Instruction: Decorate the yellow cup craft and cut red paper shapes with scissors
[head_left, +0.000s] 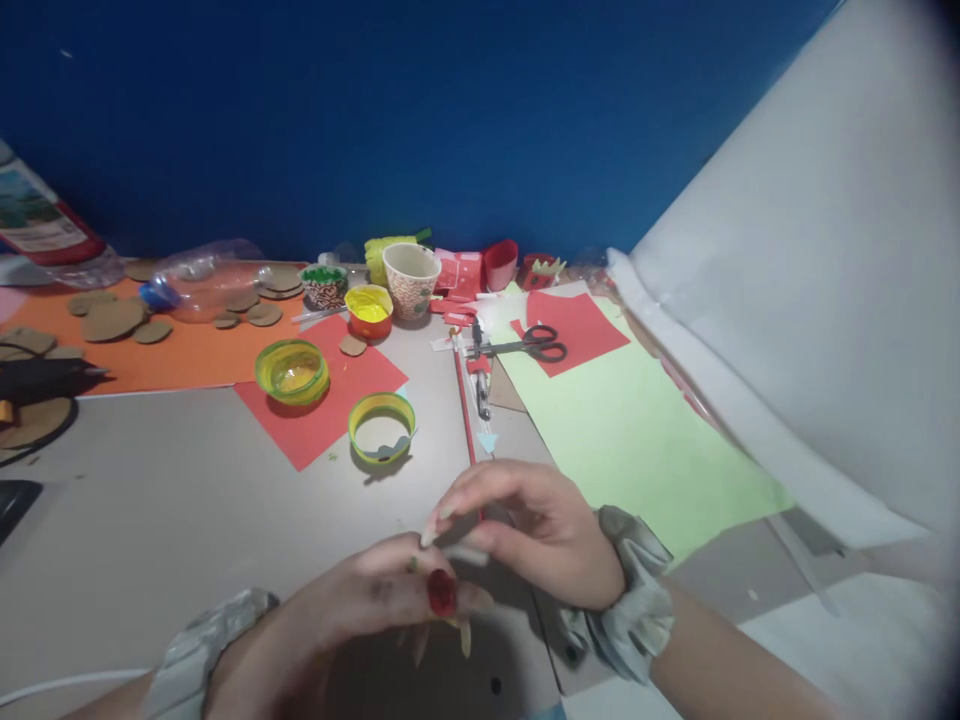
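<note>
My left hand is low in the middle, its fingers stretched out to the right and slightly blurred. A shiny red round piece, like a ring's stone, sits on one of its fingers, and a small green speck shows on the skin. From the right, my right hand reaches over with curved fingers, thumb and fingertips a little apart. Its fingertips meet the left hand's fingers; nothing visible is held. Beyond the hands stands a green-and-yellow ring with a grey moustache-shaped cutout on its front. A similar yellow-green bowl is farther left.
Scissors lie across red paper and pale green paper. A paper cup and small red cups line the back. Cardboard discs and a plastic bottle rest on orange paper, near a black glue gun.
</note>
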